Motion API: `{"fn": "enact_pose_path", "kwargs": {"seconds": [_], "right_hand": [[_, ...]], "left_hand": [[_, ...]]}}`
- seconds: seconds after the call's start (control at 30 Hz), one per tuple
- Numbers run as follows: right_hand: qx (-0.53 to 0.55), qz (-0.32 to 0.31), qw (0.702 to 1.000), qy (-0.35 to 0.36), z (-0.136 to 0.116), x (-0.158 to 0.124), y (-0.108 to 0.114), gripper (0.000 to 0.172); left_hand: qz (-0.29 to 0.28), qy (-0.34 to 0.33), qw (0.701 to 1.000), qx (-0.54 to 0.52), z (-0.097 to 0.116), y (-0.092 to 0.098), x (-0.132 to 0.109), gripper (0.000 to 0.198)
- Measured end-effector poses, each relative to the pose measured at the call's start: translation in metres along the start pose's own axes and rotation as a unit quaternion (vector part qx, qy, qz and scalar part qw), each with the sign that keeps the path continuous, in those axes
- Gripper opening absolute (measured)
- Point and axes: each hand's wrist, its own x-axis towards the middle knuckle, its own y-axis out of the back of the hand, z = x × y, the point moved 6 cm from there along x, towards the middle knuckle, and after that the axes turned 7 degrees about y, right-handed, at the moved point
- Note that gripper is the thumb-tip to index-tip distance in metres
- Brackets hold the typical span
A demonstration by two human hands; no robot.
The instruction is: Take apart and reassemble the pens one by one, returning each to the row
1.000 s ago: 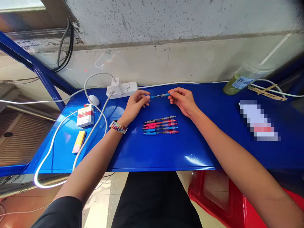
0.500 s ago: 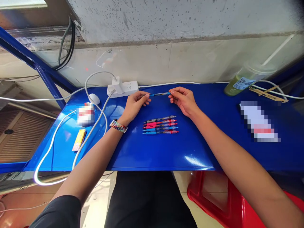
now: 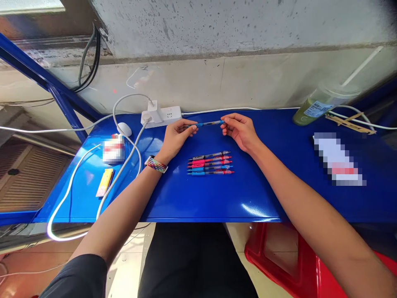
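Observation:
A blue pen with a clear barrel (image 3: 210,123) is stretched level between my two hands, near the back of the blue table (image 3: 198,198). My left hand (image 3: 180,134) pinches its left end, and the fingers cover that tip. At the other end, the fingertips of my right hand (image 3: 238,130) are closed on the blue part. Below the hands several pens lie side by side in a stack of rows: a black pen (image 3: 204,156) at the top, then a red pen (image 3: 201,162), with blue-bodied pens (image 3: 204,173) nearest me, one showing a red tip.
A white power strip (image 3: 167,116) with plugs and looping cables stands behind my left hand. Left lie a white mouse (image 3: 124,129), a blurred white item (image 3: 113,149) and a yellow box (image 3: 105,182). On the right are a green drink cup (image 3: 310,109) and a blurred phone-like object (image 3: 338,159).
Both hands keep hold of the pen at nearly the same place. The whole view has shifted very slightly; the row of pens lies unchanged.

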Motion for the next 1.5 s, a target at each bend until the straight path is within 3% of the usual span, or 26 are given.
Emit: {"fn": "enact_pose_path", "kwargs": {"seconds": [0.1, 0.27, 0.43, 0.57, 0.73, 0.93, 1.07, 1.27, 1.5], "right_hand": [[0.031, -0.025, 0.999, -0.009, -0.006, -0.002, -0.004, 0.032], [0.076, -0.052, 0.991, -0.092, -0.007, -0.005, -0.009, 0.037], [0.127, -0.045, 0.983, -0.122, -0.003, -0.006, -0.011, 0.025], [0.125, -0.03, 0.986, -0.109, -0.002, -0.005, -0.008, 0.012], [0.13, -0.034, 0.984, -0.118, 0.0, -0.006, -0.007, 0.022], [0.144, -0.031, 0.983, -0.11, 0.001, -0.006, -0.005, 0.017], [0.118, -0.029, 0.988, -0.098, 0.0, -0.005, -0.002, 0.028], [0.09, -0.018, 0.993, -0.068, -0.003, -0.003, 0.001, 0.018], [0.114, -0.023, 0.991, -0.066, -0.003, -0.006, 0.0, 0.022]], "left_hand": [[0.016, -0.008, 1.0, 0.006, 0.002, 0.0, -0.001, 0.032], [0.029, -0.02, 0.999, -0.001, 0.005, 0.0, -0.002, 0.027], [0.027, -0.03, 0.999, 0.0, 0.008, -0.003, -0.003, 0.025], [0.019, -0.026, 0.999, 0.001, 0.008, -0.004, -0.003, 0.029], [0.021, -0.019, 1.0, -0.008, 0.005, -0.002, -0.002, 0.032], [0.017, -0.029, 0.999, -0.024, 0.007, -0.002, -0.002, 0.029], [0.018, -0.028, 0.999, -0.02, 0.008, -0.003, -0.002, 0.03], [0.005, -0.012, 0.999, -0.041, 0.008, -0.008, -0.004, 0.035], [0.004, -0.021, 0.999, -0.046, 0.013, -0.011, -0.009, 0.029]]}}
